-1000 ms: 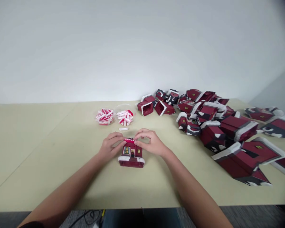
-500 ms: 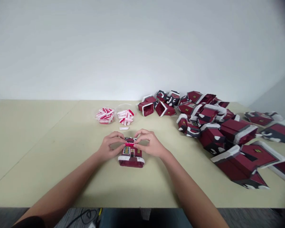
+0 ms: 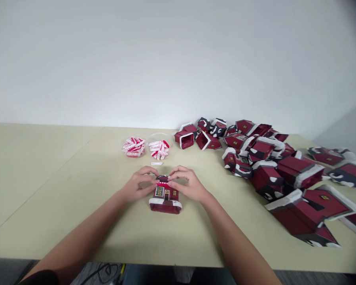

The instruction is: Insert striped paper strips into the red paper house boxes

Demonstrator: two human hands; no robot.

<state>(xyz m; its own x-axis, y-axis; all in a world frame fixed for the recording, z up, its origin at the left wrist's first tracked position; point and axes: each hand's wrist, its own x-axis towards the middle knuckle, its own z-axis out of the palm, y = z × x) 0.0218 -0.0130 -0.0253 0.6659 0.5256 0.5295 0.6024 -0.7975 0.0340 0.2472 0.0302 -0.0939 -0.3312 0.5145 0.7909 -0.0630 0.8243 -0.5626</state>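
Observation:
A small dark red toy house (image 3: 172,194) lies on its back in front of me, with yellow windows, a black roof and a white-rimmed open base towards me. Across it, just under the roof, runs a short red-and-white striped strip (image 3: 163,183). My left hand (image 3: 142,183) pinches the strip's left end, fingers curled over the roof edge. At the right end, my right hand (image 3: 186,183) does the same with thumb and fingertips. The fingertips partly cover the roof and both ends of the strip.
Beyond my hands are two clear tubs of striped strips, a left tub (image 3: 123,148) and a right tub (image 3: 170,145). One loose white strip (image 3: 156,163) lies before them. Many similar houses (image 3: 299,168) are heaped along the right; a wall (image 3: 136,71) stands behind the table (image 3: 62,190).
The view has tilted a little, so everything sits slightly lower. Both hands stay at the strip on the house, with hardly any movement.

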